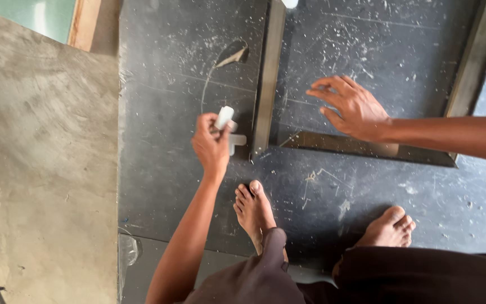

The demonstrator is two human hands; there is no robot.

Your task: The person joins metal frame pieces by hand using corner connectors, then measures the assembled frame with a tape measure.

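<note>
A concrete floor (pixel 40 169), grey-brown and mottled, filled the space left of the dark sheet (pixel 187 186), the landmark for all that follows. The dark sheet itself, a large black panel dusted with pale specks and scratch marks, lay flat and took up most of the view. On the sheet rested a metal frame (pixel 367 147) of dull angle bars: one upright bar (pixel 268 79) ran down the sheet's middle, a cross bar joined it along the lower side, and a further bar slanted at the sheet's right edge. A wooden strip (pixel 84 23) and a pale green panel (pixel 29 16) lay beyond the sheet's upper left corner. Two bare feet stood on the sheet's lower part, the left foot (pixel 254 211) just below the upright bar's end, the right foot (pixel 390 228) well apart toward the sheet's right. The right hand (pixel 352 110) hovered open over the sheet inside the frame, fingers spread, grasping nothing, just above the cross bar. The left hand (pixel 212 143) was closed around a small white tool (pixel 227 125), a stubby cylinder with a pale cross piece, held just beside the upright bar's lower end, close over the sheet.
</note>
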